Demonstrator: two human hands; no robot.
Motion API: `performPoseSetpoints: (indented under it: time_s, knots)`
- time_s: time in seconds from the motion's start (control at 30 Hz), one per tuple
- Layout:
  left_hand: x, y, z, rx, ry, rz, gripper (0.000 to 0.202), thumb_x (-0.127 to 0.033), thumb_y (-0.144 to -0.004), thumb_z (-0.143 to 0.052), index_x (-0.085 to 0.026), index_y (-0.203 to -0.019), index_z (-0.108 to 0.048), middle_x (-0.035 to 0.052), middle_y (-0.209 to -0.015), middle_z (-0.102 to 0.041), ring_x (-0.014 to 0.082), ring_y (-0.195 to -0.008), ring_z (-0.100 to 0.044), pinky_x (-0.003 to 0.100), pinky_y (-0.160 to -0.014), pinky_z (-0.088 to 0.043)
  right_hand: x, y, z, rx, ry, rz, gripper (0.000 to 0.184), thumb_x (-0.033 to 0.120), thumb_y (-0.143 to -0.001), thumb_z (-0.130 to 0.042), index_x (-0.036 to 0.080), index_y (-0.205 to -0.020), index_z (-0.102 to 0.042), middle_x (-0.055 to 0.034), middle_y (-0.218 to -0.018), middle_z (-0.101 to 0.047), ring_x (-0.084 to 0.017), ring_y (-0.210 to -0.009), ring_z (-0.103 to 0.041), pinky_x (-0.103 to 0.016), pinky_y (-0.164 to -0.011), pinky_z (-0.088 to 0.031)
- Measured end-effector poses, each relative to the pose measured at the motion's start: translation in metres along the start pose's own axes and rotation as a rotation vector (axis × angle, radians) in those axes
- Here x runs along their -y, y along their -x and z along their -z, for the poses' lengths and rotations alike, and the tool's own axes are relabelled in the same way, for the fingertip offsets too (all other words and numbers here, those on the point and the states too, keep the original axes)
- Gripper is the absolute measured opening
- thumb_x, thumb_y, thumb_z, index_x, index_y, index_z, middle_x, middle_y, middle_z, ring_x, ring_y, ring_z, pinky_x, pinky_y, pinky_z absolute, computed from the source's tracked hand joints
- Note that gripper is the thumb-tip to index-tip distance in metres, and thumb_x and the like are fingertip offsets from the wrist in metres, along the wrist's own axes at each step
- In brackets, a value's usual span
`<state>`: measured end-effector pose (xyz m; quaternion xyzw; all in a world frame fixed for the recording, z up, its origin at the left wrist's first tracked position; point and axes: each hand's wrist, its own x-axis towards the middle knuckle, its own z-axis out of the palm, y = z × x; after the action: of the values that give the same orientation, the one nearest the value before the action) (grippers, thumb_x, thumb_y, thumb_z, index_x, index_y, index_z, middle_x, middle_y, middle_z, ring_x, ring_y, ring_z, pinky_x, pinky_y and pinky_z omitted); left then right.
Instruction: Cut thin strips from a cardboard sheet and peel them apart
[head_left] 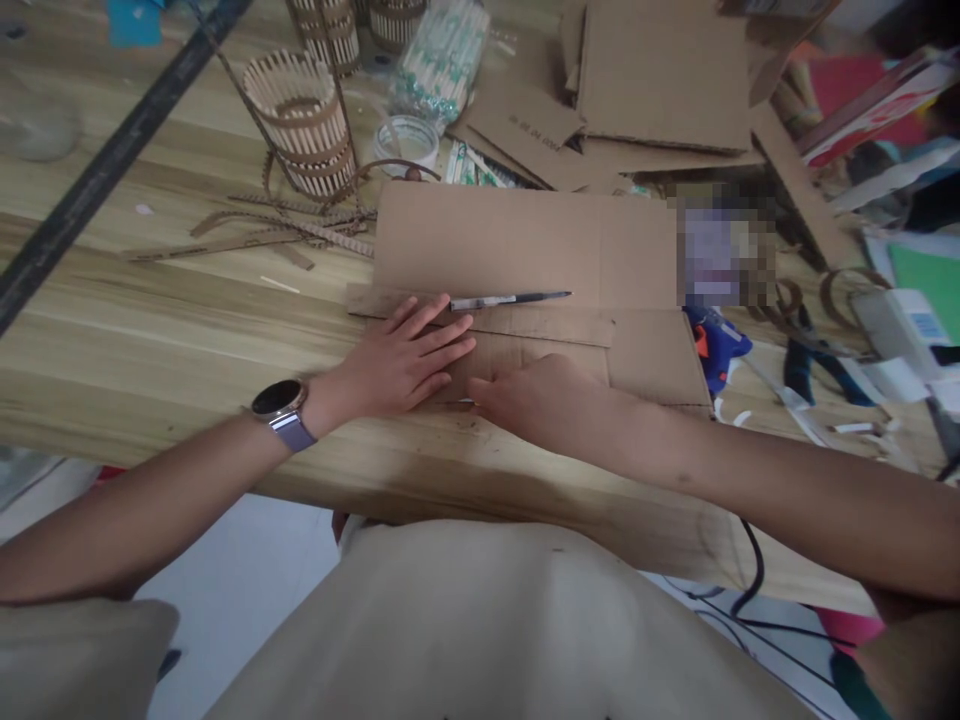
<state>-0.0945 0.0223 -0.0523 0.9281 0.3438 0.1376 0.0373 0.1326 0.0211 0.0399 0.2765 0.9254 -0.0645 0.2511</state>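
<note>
A brown cardboard sheet lies flat on the wooden table. Across its near part runs a narrow cardboard strip, slightly askew. My left hand, a watch on its wrist, presses flat on the left part of strip and sheet with fingers spread. A pen rests just beyond those fingertips, with a dark tip pointing right. My right hand is closed over the sheet's near edge, its fingers curled close to my left hand. A small pale sliver shows by its fingertips; whatever it grips is mostly hidden.
Behind the sheet stand a slatted basket, a tape roll and a bag of wrapped sticks. Cardboard strips lie at left, more cardboard at the back. A blue glue gun and pliers lie right.
</note>
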Motion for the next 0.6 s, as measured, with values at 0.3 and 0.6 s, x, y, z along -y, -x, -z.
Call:
performPoseSetpoints:
  time_s: [0.3,0.6]
  knots:
    - [-0.001,0.0,0.001,0.003,0.02,0.0,0.051,-0.039,-0.108,-0.036,-0.022,-0.155,-0.044,0.0091,-0.161,-0.044,0.0333,-0.157,-0.023,0.058,-0.125,-0.021,0.0,-0.003,-0.001,0.059,0.003,-0.013,0.025,0.012,-0.099,-0.045,0.019,-0.112,-0.066,-0.0042,-0.073,-0.072,-0.023,-0.071,-0.072,-0.028,-0.053,-0.036]
    - [-0.002,0.0,0.002,-0.023,-0.059,-0.038,0.049,-0.042,-0.109,-0.034,-0.021,-0.151,-0.049,0.0082,-0.161,-0.044,0.0371,-0.155,-0.026,0.057,-0.123,-0.025,0.013,-0.006,0.028,0.122,0.04,0.01,0.04,0.0,-0.09,-0.052,0.012,-0.125,-0.066,-0.0149,-0.109,-0.076,-0.028,-0.091,-0.075,-0.032,-0.062,-0.052]
